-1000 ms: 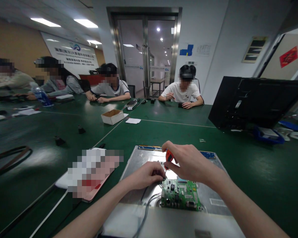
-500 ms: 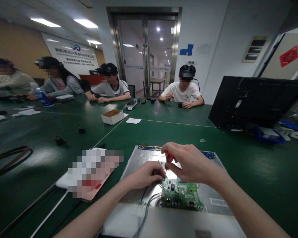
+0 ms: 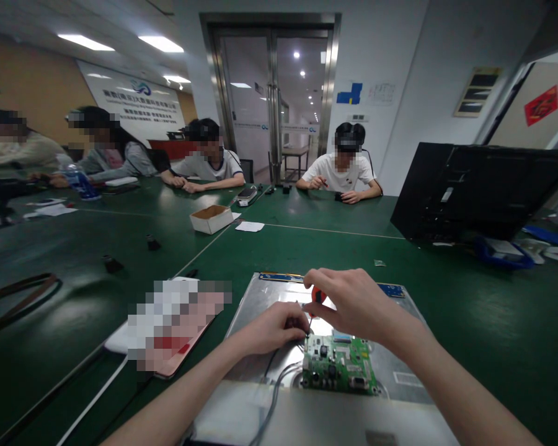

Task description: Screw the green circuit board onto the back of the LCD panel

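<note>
A screwdriver [image 3: 317,295] with a red and black handle is gripped from above by my right hand [image 3: 348,300]. Its thin shaft points down at the upper left corner of a green circuit board [image 3: 339,365]. My left hand [image 3: 279,325] is closed beside that corner, thumb and fingertips together near the screwdriver's tip; what they pinch is too small or hidden to name. The board lies on the metal back of a flat display panel [image 3: 246,316]. Grey cables [image 3: 275,396] run from the board's left side toward the front edge of the panel.
Left of the panel lie a pink phone [image 3: 186,341] and a white item with a cable. Farther back are a small open box [image 3: 211,219] and papers. A large black screen [image 3: 483,192] stands at the right by a blue tray [image 3: 502,253]. Several people sit across the table.
The screwdriver handle has turned a little in my right hand, and those fingers have shifted slightly. My left hand, the board and the panel look unmoved.
</note>
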